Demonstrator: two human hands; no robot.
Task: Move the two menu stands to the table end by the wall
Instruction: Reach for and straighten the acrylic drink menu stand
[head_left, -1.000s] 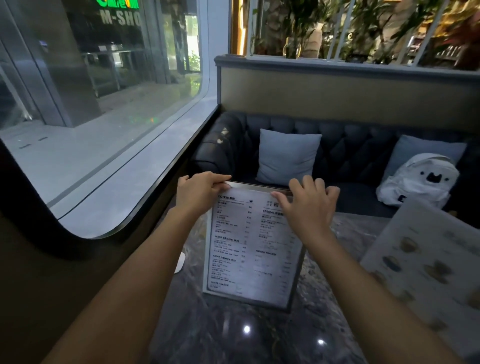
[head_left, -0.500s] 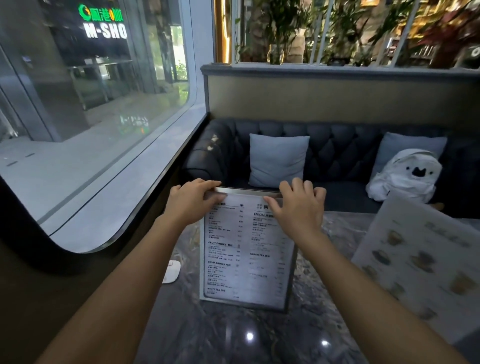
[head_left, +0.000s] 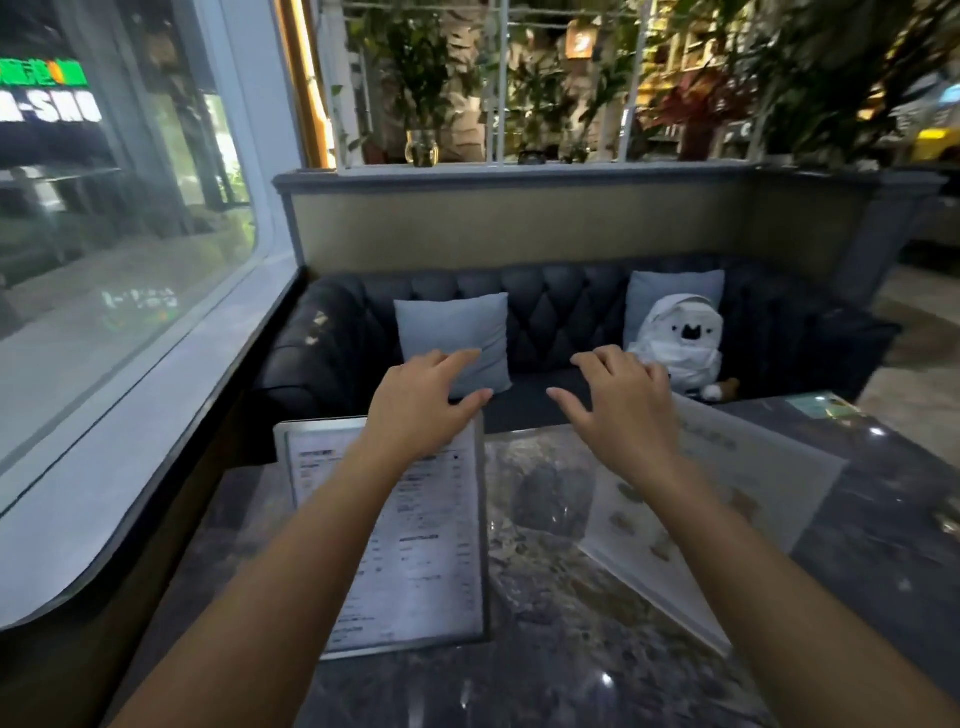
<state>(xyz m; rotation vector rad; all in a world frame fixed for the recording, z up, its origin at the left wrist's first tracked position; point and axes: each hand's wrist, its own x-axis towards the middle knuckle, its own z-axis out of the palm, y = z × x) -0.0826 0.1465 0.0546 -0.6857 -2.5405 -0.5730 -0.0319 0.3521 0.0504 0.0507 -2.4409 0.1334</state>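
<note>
A metal-framed menu stand with black text (head_left: 426, 551) stands upright on the dark marble table (head_left: 545, 675), close to the window wall on the left. My left hand (head_left: 421, 405) hovers just above its top right corner, fingers spread, holding nothing. My right hand (head_left: 623, 405) is open too, raised over the near edge of the second menu stand (head_left: 717, 509), a white one with pictures of drinks, which stands angled to the right of the first.
A dark tufted sofa (head_left: 561, 312) with two blue cushions and a white bear-face backpack (head_left: 680, 338) lies beyond the table. The curved window ledge (head_left: 130, 431) runs along the left. A small green card (head_left: 826, 405) sits at the table's far right.
Both hands have let go of the text menu stand's top edge and lifted off it, moving right. The view has swung right, so that stand now sits further left.
</note>
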